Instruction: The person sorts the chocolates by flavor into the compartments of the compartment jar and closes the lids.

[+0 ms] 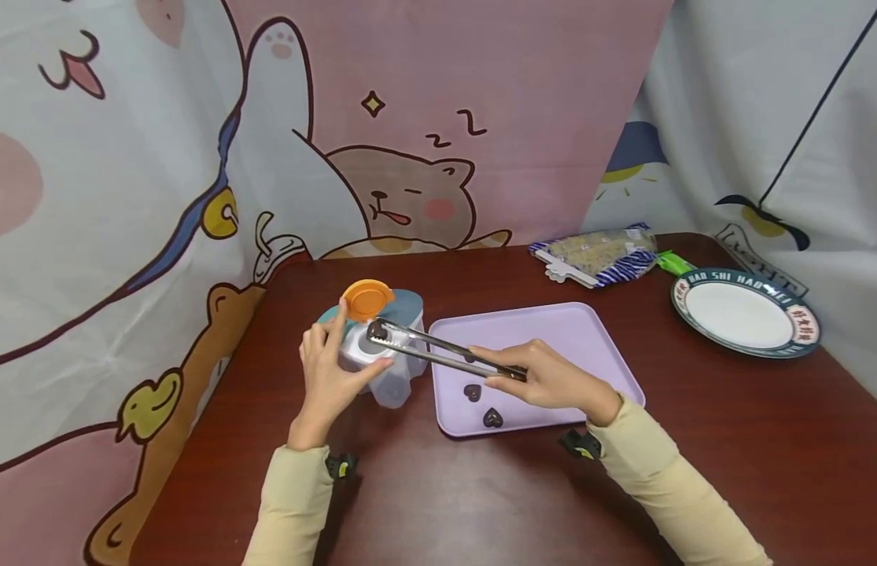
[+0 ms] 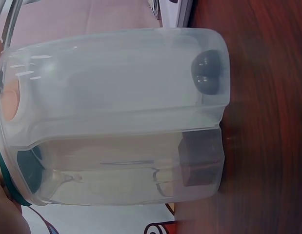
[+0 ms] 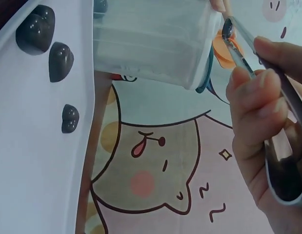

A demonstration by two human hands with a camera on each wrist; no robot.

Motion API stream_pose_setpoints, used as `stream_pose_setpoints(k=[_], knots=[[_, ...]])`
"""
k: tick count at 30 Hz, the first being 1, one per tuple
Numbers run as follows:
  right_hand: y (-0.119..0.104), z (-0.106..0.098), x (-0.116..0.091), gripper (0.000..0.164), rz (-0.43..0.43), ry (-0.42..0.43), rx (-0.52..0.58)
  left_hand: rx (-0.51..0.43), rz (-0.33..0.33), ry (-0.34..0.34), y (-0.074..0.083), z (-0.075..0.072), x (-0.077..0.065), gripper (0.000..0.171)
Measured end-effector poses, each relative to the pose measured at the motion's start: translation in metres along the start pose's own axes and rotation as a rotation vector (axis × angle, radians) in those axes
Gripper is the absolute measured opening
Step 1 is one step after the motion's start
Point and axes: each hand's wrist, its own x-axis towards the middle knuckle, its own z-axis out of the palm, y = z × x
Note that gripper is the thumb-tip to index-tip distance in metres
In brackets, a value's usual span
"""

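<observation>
A clear plastic storage container (image 1: pixel 392 385) with a white and teal lid stands on the table, its orange flap cap (image 1: pixel 368 299) raised. My left hand (image 1: pixel 332 373) holds the lid, index finger at the cap and thumb along the near side. My right hand (image 1: pixel 544 373) grips metal tongs (image 1: pixel 445 350), whose tips pinch a dark heart-shaped chocolate (image 3: pixel 228 29) over the lid's opening. A dark chocolate (image 2: pixel 207 72) lies at the container's bottom in the left wrist view. On the lilac tray (image 1: pixel 551 330) are a few more heart chocolates (image 1: pixel 492 418).
At the back right lies a clipped blue-striped bag (image 1: pixel 601 255), with a green packet (image 1: pixel 674 262) beside it. A white plate with a patterned green rim (image 1: pixel 746 350) sits at the right. Printed cloth (image 1: pixel 438 79) hangs behind the table.
</observation>
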Motion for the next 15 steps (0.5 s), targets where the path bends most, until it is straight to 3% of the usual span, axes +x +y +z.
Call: stream_pose_setpoints(k=[8,12,15], knots=[[0.002,-0.003,-0.004,0.044,0.034,0.015,0.021,0.005,-0.008,0.015,0.001,0.001,0.001,0.099],[0.005,-0.018,-0.023,0.044,0.056,-0.012,0.021,0.000,-0.009,0.013,0.001,0.001,0.000,0.099],[0.009,-0.033,-0.044,0.043,0.103,-0.082,0.013,0.004,-0.003,0.017,0.000,0.001,0.000,0.099]])
